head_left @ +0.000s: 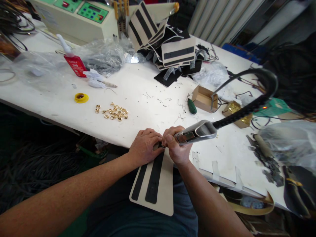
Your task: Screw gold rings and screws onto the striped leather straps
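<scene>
My right hand [179,148] is closed around a silver electric screwdriver [195,133], whose thick black cord [240,112] arches up and back to the right. Its tip is hidden by my fingers. Under both hands, a beige panel [165,186] with two black strips sticks out over the table edge above my lap. My left hand [145,147] grips its far end, with the thumb beside a black strip near the tool. What lies between the fingertips is too small to make out. Small gold metal fittings [118,113] lie in a loose pile beyond my left hand.
A red glue bottle [76,65] and yellow tape roll [81,97] stand left. More striped panels [179,52] are heaped behind. To the right are a cardboard box [204,98], a green object [192,106], a box of gold pieces [234,110] and pliers [296,194].
</scene>
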Tool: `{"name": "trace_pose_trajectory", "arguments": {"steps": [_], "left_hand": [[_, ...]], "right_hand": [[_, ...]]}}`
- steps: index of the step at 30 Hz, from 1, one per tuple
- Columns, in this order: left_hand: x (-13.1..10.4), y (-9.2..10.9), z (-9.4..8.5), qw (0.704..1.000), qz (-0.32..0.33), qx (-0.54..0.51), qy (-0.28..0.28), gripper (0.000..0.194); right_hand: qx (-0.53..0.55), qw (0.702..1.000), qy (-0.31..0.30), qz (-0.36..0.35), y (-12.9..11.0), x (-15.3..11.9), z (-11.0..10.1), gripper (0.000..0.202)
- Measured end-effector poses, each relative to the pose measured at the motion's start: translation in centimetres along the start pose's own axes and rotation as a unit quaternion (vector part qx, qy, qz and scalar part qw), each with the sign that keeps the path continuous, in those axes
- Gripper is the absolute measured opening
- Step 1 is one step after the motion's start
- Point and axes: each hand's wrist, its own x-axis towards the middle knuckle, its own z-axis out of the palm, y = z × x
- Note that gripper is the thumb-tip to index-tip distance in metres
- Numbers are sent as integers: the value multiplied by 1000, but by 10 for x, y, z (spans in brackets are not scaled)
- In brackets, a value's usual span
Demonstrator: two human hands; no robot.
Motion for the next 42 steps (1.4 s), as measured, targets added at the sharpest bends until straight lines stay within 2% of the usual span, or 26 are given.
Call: {"name": "trace_pose_trajectory", "arguments": {"steps": [4, 15, 21, 34, 42], "left_hand": [[-1, 1, 0, 1000, 0, 1, 2, 15], [0, 2, -3, 1000, 12, 9, -17, 19], [1, 3, -3, 999, 17, 29, -18, 16], [-2, 4, -2, 1000, 0, 25, -12, 14], [1, 4, -3, 999, -13, 24, -21, 14]], "right_hand": [[28, 998, 47, -29, -3, -3, 5, 31], [30, 995, 88, -31, -5, -8, 3, 34], [20, 996, 71, -43, -5, -11, 4, 30], [45, 999, -12, -26, -4, -2, 2, 24], [-43, 997, -58, 6, -7, -2, 4, 30]]}}
